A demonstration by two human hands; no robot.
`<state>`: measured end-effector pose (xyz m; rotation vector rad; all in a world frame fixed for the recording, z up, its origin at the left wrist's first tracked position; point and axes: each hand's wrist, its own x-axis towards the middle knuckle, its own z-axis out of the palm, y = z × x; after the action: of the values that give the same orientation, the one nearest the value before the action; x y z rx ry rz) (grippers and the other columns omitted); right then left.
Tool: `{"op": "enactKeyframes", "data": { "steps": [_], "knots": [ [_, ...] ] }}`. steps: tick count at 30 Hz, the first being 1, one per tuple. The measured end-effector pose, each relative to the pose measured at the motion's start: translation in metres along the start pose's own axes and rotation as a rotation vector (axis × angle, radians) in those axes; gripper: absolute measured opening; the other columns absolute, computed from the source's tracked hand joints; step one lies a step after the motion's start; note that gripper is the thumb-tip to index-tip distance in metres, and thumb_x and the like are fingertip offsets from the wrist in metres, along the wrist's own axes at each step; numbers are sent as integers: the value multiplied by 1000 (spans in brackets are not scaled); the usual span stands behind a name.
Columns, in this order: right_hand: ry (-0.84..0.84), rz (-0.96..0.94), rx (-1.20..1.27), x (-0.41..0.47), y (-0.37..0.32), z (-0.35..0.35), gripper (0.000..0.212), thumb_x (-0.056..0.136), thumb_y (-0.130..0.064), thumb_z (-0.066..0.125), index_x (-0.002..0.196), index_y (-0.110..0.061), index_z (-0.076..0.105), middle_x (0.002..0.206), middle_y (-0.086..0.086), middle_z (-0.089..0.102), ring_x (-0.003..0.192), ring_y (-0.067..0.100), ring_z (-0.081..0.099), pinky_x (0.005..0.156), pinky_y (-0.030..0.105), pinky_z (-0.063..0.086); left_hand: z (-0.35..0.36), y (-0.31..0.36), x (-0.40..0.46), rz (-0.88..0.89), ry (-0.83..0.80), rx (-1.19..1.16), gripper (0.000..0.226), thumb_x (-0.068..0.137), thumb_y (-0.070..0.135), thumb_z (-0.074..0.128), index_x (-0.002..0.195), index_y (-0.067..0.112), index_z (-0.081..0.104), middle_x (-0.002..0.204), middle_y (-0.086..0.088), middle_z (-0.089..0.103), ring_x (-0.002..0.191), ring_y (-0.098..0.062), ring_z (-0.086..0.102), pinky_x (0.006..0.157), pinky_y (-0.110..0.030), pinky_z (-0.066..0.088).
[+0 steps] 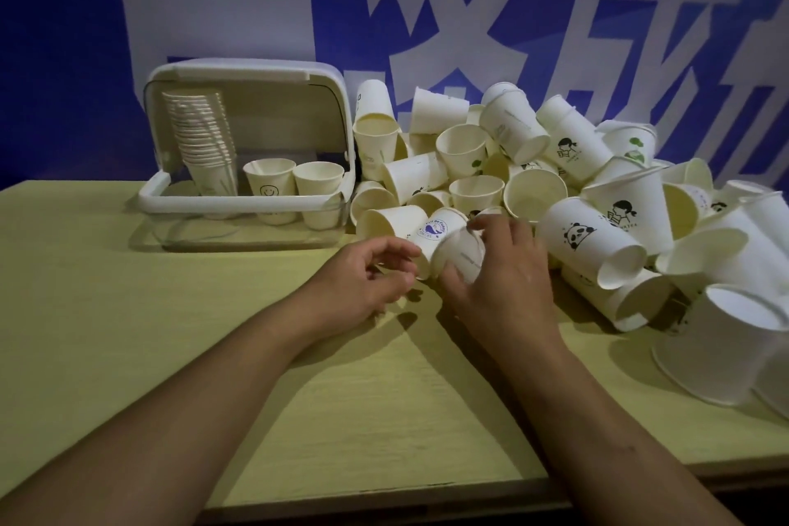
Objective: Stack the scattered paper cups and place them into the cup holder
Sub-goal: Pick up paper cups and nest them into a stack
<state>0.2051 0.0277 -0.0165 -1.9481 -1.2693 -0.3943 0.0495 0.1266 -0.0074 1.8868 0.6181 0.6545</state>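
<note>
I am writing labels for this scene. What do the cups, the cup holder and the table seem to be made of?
Cups: matte white paper, judging by thin rolled rims and printed drawings.
Cup holder: probably plastic, with a glossy white frame; its base is transparent, since the cup bottoms show through.
Table: pale wood or wood-look laminate, with faint grain lines; which one cannot be told.

Left hand curled; right hand gripping.

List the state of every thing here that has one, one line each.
cup holder: lid open
tall stack: upright in the holder
smiley cup: upright in the holder
blue-logo cup: on its side
left hand: fingers curled by that cup
right hand: grips a blurred cup
panda cup: on its side
</note>
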Motion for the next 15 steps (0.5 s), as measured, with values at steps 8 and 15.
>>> {"op": "enactKeyframes", "data": {
  "steps": [8,15],
  "knots": [
    [-45,18,686,-9,-23,-15,29,91,-29,68,100,-40,43,103,-8,53,93,0,54,69,13,48,14,5,-5,99,65,-216,57,88,56,60,141,50,41,120,19,63,103,-6,69,81,-34,60],
    [-131,-25,592,-5,-21,-4,9,97,-24,58,102,-31,56,97,-16,61,88,2,60,68,16,47,0,2,0,67,368,-142,80,77,56,65,145,52,23,140,2,47,107,-18,61,73,-31,56]
  ]
}}
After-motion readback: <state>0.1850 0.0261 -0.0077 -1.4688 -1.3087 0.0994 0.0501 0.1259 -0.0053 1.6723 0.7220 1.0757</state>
